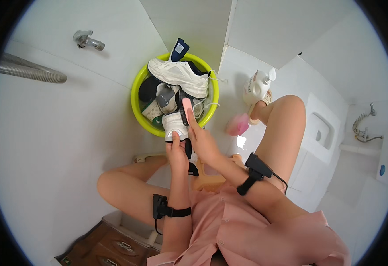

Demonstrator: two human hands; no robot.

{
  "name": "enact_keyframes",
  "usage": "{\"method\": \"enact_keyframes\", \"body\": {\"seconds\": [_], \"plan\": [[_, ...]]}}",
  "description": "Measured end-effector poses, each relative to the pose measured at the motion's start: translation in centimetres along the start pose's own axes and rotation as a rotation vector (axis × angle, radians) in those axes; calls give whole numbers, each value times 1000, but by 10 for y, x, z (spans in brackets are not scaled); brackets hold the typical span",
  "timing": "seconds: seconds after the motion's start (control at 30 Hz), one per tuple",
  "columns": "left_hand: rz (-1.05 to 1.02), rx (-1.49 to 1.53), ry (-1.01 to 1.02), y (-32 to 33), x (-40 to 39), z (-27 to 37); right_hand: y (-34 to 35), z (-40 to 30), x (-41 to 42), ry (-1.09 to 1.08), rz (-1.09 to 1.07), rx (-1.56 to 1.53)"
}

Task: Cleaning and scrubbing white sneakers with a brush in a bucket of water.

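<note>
My left hand [177, 154] grips a white sneaker [174, 123] with dark trim, held over the near rim of a yellow-green basin [134, 99]. In my right hand [204, 144] is a pink scrub brush [187, 109], its dark underside against the side of that sneaker. Another white sneaker [177, 76] lies on its side across the far part of the basin. Beneath it are a grey-and-white shoe [167, 96] and several partly hidden pieces. A navy insole [179, 50] leans out over the far rim.
A white pump bottle [257, 87] bearing writing stands right of the basin, near my foot. A blurred pink object [237, 124] is on the wet tiled floor. Farther right is a squat toilet [320, 126]. A tap [89, 40] and grey hose [31, 69] project at left. A brown cabinet [104, 247] sits lower left.
</note>
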State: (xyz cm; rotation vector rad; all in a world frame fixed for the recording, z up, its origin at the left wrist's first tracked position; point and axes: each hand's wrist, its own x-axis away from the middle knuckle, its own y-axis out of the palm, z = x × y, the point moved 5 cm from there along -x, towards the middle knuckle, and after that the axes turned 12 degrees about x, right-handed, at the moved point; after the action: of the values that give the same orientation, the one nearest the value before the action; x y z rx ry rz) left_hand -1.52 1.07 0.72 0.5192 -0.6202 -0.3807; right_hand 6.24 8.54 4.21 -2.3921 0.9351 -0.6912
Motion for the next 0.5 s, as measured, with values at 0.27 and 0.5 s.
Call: {"method": "enact_keyframes", "body": {"seconds": [0.27,0.5], "plan": [[1,-23,-16,-2,10,1,-7,8,20,-131,24,190],[3,9,-13,-15,0,-2,-2,-2,39,-197,21,258]]}}
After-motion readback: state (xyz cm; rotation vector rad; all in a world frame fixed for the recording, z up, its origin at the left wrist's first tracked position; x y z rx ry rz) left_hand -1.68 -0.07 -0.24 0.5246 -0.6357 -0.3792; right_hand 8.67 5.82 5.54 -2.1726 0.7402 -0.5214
